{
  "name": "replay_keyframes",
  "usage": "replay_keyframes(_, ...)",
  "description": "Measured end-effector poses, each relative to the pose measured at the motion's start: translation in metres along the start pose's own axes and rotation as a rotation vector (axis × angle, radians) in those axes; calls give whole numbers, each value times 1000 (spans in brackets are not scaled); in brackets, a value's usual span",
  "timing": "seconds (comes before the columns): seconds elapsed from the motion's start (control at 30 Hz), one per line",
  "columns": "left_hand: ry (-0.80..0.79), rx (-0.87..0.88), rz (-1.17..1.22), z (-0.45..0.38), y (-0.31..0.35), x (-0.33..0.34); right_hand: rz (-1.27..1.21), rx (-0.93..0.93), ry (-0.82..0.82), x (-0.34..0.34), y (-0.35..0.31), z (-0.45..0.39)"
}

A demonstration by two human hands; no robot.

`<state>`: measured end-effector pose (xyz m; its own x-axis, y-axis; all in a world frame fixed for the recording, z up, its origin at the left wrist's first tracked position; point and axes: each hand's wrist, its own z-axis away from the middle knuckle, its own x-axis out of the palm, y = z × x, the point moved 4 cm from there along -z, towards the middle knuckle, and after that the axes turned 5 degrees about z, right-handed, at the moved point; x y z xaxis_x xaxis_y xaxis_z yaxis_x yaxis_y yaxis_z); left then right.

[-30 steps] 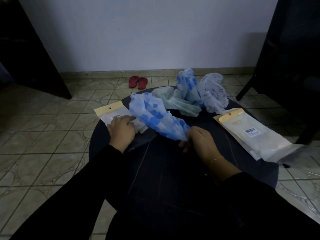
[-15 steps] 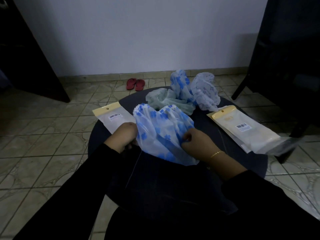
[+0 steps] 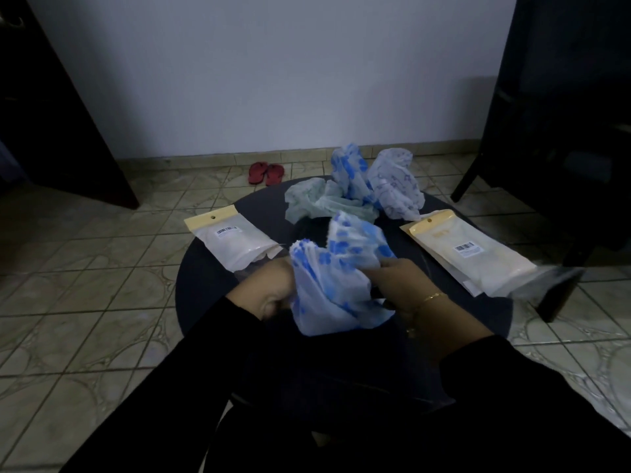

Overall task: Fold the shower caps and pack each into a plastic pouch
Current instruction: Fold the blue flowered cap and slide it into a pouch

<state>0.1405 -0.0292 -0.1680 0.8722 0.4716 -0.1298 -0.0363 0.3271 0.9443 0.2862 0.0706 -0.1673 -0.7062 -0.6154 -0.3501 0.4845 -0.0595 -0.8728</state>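
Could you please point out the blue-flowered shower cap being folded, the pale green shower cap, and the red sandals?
Blue-flowered white shower cap (image 3: 327,285): head view, on its crumpled middle.
Pale green shower cap (image 3: 307,198): head view, on its left bulge.
Red sandals (image 3: 266,173): head view, where the pair meets.

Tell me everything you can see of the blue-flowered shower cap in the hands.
The white shower cap with blue flower print looks like thin, crinkly plastic, bunched and partly folded with a frilled edge on top. It sits above the near middle of the round dark table. The left hand and right hand grip its sides.
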Motion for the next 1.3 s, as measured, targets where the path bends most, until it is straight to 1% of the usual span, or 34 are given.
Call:
replay_keyframes(0.1,80,-76,64,-4,-9,-15,-102,29,81,-20,10,2)
replay_keyframes(0.2,135,-143,69,-3,-22,-32,-157,62,92,-38,16,8)
replay_keyframes(0.23,163,-140,57,-4,-26,-39,-128,75,102,-45,20,8)
replay_keyframes(0.3,214,-130,9,-4,-30,-51,14,93,163,-58,31,6)
replay_keyframes(0.37,246,-112,-112,-3,-33,-56,171,97,239,-65,40,3)
replay_keyframes(0.4,224,-90,-178,-5,-35,-56,239,87,261,-66,42,0)
replay_keyframes(0.47,92,14,-282,-6,-36,-49,358,65,259,-63,43,-5)
replay_keyframes(0.53,-33,119,-447,-10,-35,-40,408,64,260,-58,43,-9)
replay_keyframes(0.6,-99,136,-590,-10,-32,-34,396,50,266,-56,42,-12)
replay_keyframes(0.67,-111,84,-612,-8,-28,-31,364,36,279,-56,41,-15)
replay_keyframes(0.73,-41,27,-585,-3,-19,-29,314,42,280,-58,39,-17)
replay_keyframes(0.8,82,55,-673,-3,-6,-28,288,34,256,-60,37,-19)
replay_keyframes(0.9,261,97,-788,-10,9,-28,321,10,222,-59,35,-21)
replay_keyframes(0.97,324,165,-744,-16,14,-25,313,-2,213,-58,33,-19)
replay_keyframes(1.0,299,206,-701,-21,17,-21,286,-4,203,-58,31,-18)
replay_keyframes(1.03,239,231,-632,-28,18,-15,256,6,174,-56,30,-17)
replay_keyframes(1.1,110,221,-495,-40,18,-3,220,-11,130,-55,26,-18)
replay_keyframes(1.13,76,216,-492,-46,16,1,188,-24,110,-55,26,-18)
replay_keyframes(1.17,70,241,-537,-49,14,4,152,-31,79,-54,26,-18)
replay_keyframes(1.2,86,282,-586,-52,13,5,111,-19,81,-53,28,-20)
replay_keyframes(1.23,111,325,-605,-52,13,6,124,-26,88,-52,29,-21)
replay_keyframes(1.3,159,397,-572,-51,10,5,235,-65,164,-52,32,-24)
